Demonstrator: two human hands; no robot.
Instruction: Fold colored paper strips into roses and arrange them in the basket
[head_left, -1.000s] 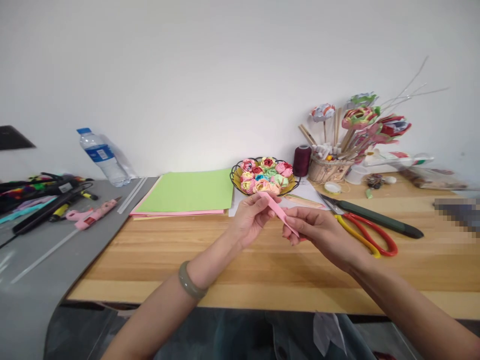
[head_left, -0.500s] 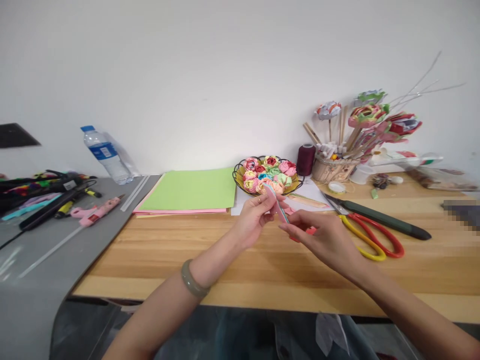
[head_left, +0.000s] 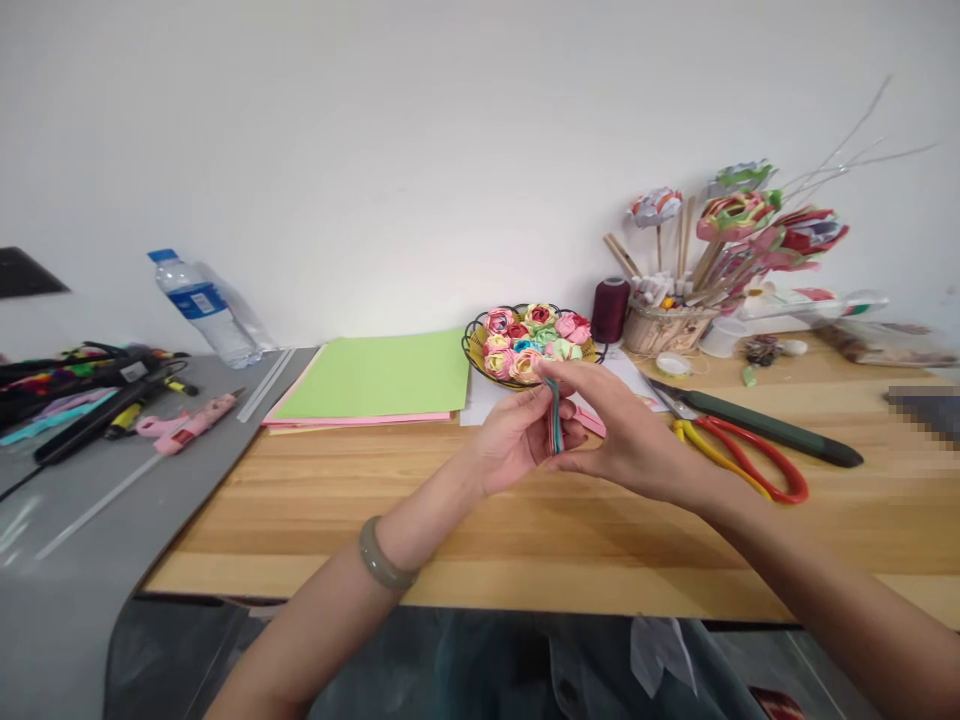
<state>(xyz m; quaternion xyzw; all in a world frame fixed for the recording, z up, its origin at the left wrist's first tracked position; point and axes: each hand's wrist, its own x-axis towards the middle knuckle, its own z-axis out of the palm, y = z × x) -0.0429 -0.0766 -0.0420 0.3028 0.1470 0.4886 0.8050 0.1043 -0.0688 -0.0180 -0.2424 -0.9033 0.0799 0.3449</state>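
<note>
Between my hands is a small stack of coloured paper strips [head_left: 556,418], seen edge-on with teal, white and reddish layers. My left hand [head_left: 517,437] is closed on the stack from the left side, its fingers partly behind it. My right hand [head_left: 626,432] grips the same stack at its two ends, thumb low and forefinger high. A pink paper piece [head_left: 590,420] shows behind the right hand; I cannot tell whether it is held or lies on the table. Just beyond the hands, a wire-rimmed basket [head_left: 466,352] holds several folded paper flowers [head_left: 527,343].
Scissors with red and yellow handles [head_left: 757,460] and a dark green knife-shaped tool [head_left: 776,430] lie right. Green paper sheets [head_left: 375,375] lie left of the basket. A pink glue gun [head_left: 187,425] and water bottle [head_left: 206,310] are farther left. A maroon thread spool [head_left: 610,310] stands behind.
The paper stack has turned from tilted with its pink face showing to upright and edge-on. My right hand has moved up and left, spreading its thumb and forefinger across the stack's ends.
</note>
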